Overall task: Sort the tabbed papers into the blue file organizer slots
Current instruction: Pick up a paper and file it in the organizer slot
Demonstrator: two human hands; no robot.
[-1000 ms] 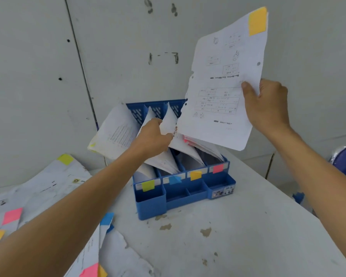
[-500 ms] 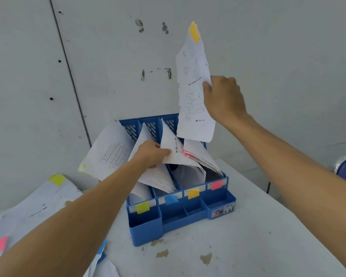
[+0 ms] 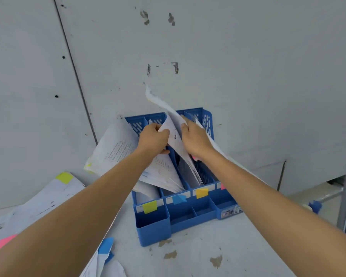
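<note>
Lowering sheet (image 3: 161,105) into organizer (image 3: 154,230), right hand (image 3: 195,136); left hand (image 3: 153,139) holds papers (image 3: 164,172).

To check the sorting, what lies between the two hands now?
In the head view, white printed paper sheets stand between the left hand and the right hand, above the blue plastic file organizer.

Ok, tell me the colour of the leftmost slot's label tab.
The tab is yellow, head view.
</note>
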